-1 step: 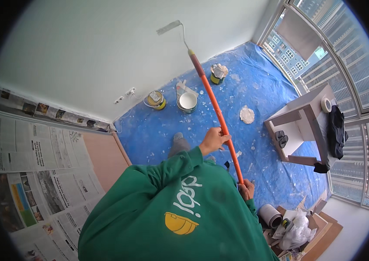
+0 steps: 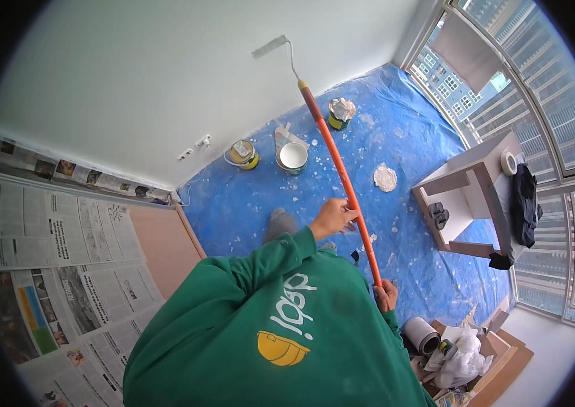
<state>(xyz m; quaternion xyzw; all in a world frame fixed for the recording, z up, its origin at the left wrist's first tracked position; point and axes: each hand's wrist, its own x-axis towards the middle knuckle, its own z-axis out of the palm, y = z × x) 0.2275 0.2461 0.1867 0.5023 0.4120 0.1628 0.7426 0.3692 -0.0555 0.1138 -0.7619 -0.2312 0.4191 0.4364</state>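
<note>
Item: paint roller [image 2: 270, 47] on a bent wire frame, fixed to a long orange pole [image 2: 339, 159]; the head stands high before the pale wall [image 2: 151, 74], above the wall-side edge of the blue sheet [image 2: 233, 217]; whether nap and wall touch cannot be told.

Left hand [image 2: 333, 219]: partway up the pole, fingers loosely curled, closed on the shaft; right hand [image 2: 386, 296]: at the butt end, fingers wrapped round it.

Stock on the sheet: an open bucket [image 2: 292, 171] of white paint, near the wall-side edge; a lidded bucket [image 2: 252, 163] to its left, nearer the sheet's left corner; a foil-topped bucket [image 2: 338, 123] by the same edge, farther right; a paint-crusted disc [image 2: 385, 178] well in from that edge.

Handling, as judged: upper hand best kept light, to guide; lower hand firm, to push and steady; pressure even along the whole roller, lest one end leave a ridge; feet clear of the buckets; strokes slow, against spatter.
</note>
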